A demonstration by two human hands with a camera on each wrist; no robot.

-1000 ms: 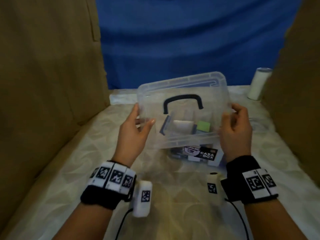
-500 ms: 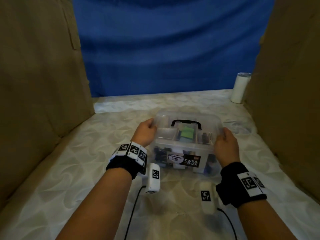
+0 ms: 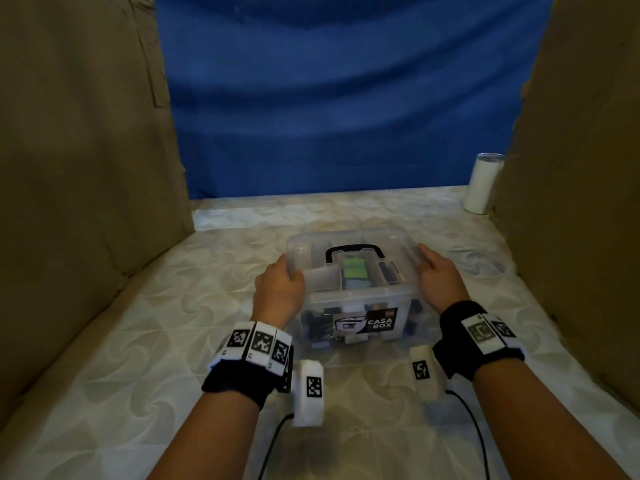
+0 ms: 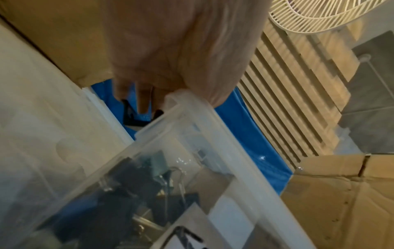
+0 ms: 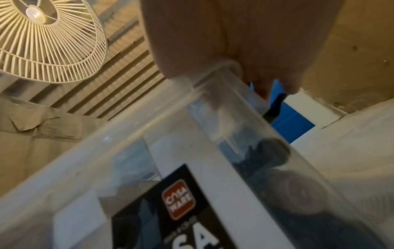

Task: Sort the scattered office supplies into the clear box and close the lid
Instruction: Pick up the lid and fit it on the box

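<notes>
The clear box (image 3: 353, 306) with a "CASA BOX" label (image 3: 367, 325) stands on the patterned surface, and its clear lid (image 3: 346, 240) with a black handle (image 3: 355, 252) lies flat on top. Green sticky notes (image 3: 353, 271) and dark supplies show through the lid. My left hand (image 3: 280, 282) grips the lid's left edge, thumb on top. On the right edge my right hand (image 3: 438, 271) does the same. The left wrist view shows my left hand (image 4: 181, 59) on the lid corner (image 4: 185, 104) above binder clips (image 4: 136, 193). In the right wrist view my right hand (image 5: 234, 42) clasps the rim (image 5: 213, 80).
Cardboard walls stand on the left (image 3: 86, 150) and on the right (image 3: 581, 168), with a blue cloth (image 3: 329, 98) behind. A white tumbler (image 3: 483, 183) stands at the back right. The box sits on a pale patterned surface (image 3: 173, 341).
A second ago both hands held the lid tilted above the box. It has come down flat onto the box, and the hands now hold its two side edges.
</notes>
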